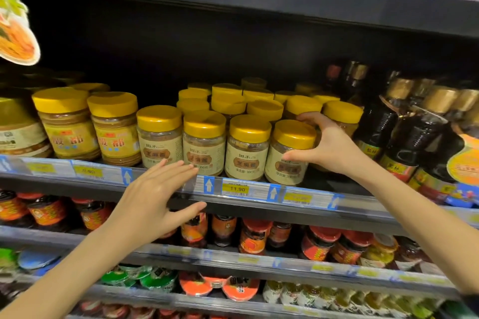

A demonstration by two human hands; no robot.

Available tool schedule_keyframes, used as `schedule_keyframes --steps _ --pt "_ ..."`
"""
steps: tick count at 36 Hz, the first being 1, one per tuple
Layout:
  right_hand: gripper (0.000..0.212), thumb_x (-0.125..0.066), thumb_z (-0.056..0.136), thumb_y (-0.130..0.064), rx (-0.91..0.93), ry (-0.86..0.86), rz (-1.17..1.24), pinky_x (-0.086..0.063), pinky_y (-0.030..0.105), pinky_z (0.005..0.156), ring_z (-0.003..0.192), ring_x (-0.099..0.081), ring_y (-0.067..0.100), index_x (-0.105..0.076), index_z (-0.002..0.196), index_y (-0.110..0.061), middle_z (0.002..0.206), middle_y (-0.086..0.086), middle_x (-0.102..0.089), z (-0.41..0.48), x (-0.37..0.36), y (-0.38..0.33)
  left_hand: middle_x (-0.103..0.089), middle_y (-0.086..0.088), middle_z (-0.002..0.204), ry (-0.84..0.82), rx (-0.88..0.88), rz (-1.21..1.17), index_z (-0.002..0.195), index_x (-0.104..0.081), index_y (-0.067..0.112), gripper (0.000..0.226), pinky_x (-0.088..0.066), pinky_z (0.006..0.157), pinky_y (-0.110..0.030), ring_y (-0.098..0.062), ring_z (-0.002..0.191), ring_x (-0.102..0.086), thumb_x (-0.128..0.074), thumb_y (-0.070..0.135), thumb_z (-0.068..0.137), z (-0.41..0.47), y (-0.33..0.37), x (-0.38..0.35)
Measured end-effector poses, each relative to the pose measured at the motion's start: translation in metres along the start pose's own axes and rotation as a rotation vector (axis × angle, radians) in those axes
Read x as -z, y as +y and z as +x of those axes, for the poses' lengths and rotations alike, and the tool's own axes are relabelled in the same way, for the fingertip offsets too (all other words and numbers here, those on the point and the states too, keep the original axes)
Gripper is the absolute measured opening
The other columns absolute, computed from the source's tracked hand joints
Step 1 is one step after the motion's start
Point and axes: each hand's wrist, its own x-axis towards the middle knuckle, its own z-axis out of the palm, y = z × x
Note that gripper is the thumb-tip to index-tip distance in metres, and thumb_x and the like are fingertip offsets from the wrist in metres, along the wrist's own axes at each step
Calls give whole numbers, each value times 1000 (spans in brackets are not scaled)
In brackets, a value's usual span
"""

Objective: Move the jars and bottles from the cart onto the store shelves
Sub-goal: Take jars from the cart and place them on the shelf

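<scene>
Your left hand (pixel 155 197) hovers flat and empty before the shelf edge (pixel 246 190); your right hand (pixel 330 149) curls round the rightmost front-row yellow-lidded sesame paste jar (pixel 294 134).

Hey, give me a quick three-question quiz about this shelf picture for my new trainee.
1. True or false: the left hand is curled around a jar.
2. Which hand grips the rightmost front-row jar? A: left hand. B: right hand.
3. Fill in: the yellow price tag below the jars reads ____.

Key: 1 false; 2 B; 3 11.90.
</scene>
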Motion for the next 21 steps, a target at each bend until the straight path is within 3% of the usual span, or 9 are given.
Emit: schedule_keyframes --steps 3,7,17,21 --pt "92 -85 56 -37 -6 33 -19 -37 23 88 113 -40 8 -39 134 -19 134 5 -40 1 0 2 -57 5 129 4 9 8 126 -60 16 72 -32 109 -38 -12 123 -51 -46 66 77 -1 1 0" --pt "92 -85 56 -35 -1 49 -18 -36 23 88 111 -36 7 -38 134 -17 132 7 -40 1 -1 4 -58 2 130 -6 25 7 128 -58 16 73 -29 110 -40 -13 125 -50 -46 67 77 -2 3 1" --pt "91 -83 58 -39 -37 22 -52 -41 32 95 122 -45 24 -38 133 -15 134 11 -42 0 -2 2 -48 6 141 -90 51 -24 138 -46 23 92 -15 112 -25 -11 134 -39 -32 83 69 2 7 16" --pt "93 -82 59 -41 -60 -12 -112 -40 37 100 126 -44 27 -38 136 -16 139 11 -42 -8 2 -13 -45 6 144 -217 72 -52 142 -38 25 79 -33 111 -33 -14 131 -43 -50 69 77 9 10 28"
